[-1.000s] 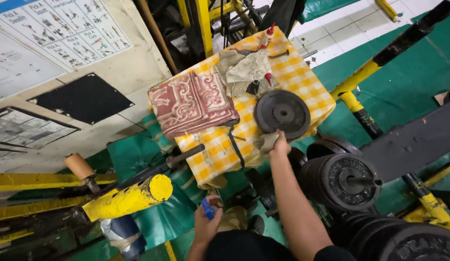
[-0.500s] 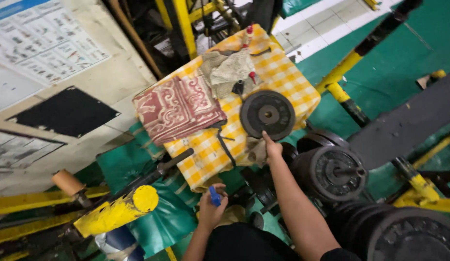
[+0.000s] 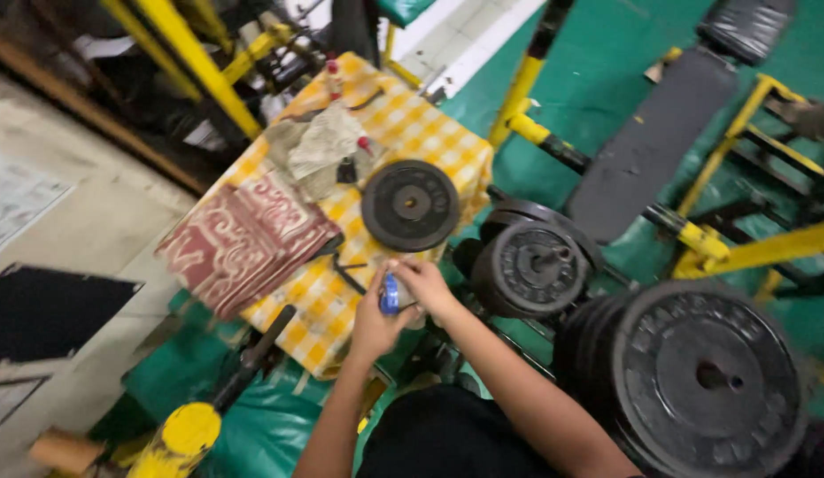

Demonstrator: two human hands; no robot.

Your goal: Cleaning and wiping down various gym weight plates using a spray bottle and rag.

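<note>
My left hand [image 3: 372, 323] is closed around a small blue object [image 3: 390, 293], held over the near edge of a table draped in a yellow checked cloth [image 3: 319, 296]. My right hand [image 3: 425, 283] meets it there, fingers curled against the blue object; blur hides whether they grip it. Just beyond both hands a black round weight plate [image 3: 410, 204] lies flat on the cloth.
On the cloth lie a folded red patterned cloth [image 3: 243, 239], crumpled grey rags [image 3: 316, 146] and a red-capped bottle [image 3: 333, 75]. Racked black weight plates [image 3: 529, 265] and a larger stack [image 3: 706, 376] stand to the right. Yellow frame bars [image 3: 518, 97], a black bench [image 3: 646, 146] and green matting surround them.
My right hand left the rim of the weight plate and came back to the blue object. My left hand rose with it to the table edge. The view swung right.
</note>
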